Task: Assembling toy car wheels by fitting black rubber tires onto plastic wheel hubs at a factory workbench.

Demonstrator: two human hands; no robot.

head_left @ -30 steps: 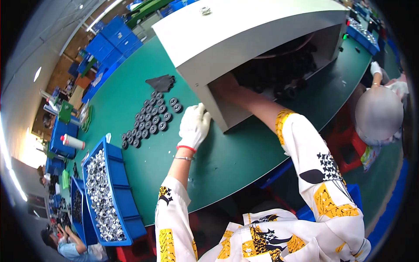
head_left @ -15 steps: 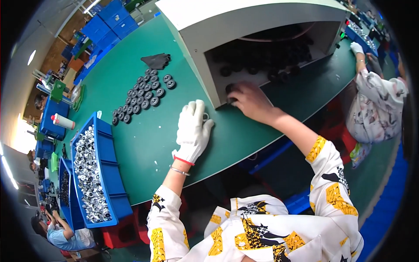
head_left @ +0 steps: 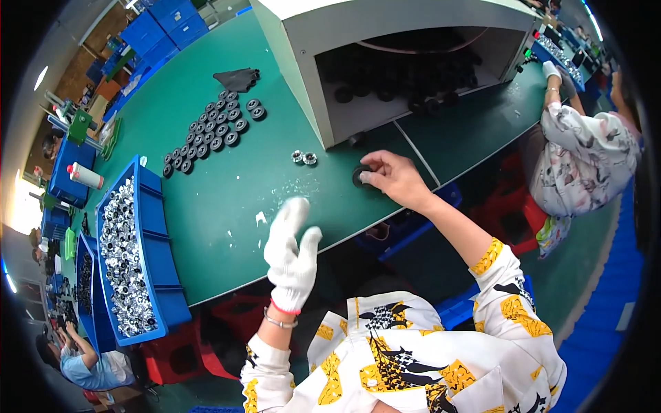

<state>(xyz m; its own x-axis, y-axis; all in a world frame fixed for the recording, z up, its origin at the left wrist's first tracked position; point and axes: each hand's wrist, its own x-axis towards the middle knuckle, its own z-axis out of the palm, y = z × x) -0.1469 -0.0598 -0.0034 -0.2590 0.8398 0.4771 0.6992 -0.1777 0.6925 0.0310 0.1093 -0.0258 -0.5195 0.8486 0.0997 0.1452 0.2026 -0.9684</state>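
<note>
My left hand (head_left: pixel 292 258), in a white glove, hovers over the front part of the green table, fingers stretched and thumb apart, with nothing in it. Bare, my right hand (head_left: pixel 398 180) pinches a small black wheel (head_left: pixel 359 176) at the table, in front of the grey-white box (head_left: pixel 303 82). Between the hands and the box corner lie two small silver metal parts (head_left: pixel 303 158). Several black wheels (head_left: pixel 213 127) with spoked centres stand in slanting rows farther left, beside a dark cloth (head_left: pixel 237 80). More black wheels (head_left: pixel 420 86) fill the shadowed box opening.
A blue bin (head_left: pixel 155 248) of shiny metal parts stands at the table's left edge. White scraps (head_left: pixel 260 218) dot the green tabletop (head_left: pixel 206 206). A co-worker in a patterned top (head_left: pixel 575 158) works at the right. Stacked blue crates (head_left: pixel 165 31) rise at the far left.
My right hand has drawn back from the box opening with the black wheel. My left hand has pulled nearer to me, uncovering the two silver parts. The view has shifted slightly.
</note>
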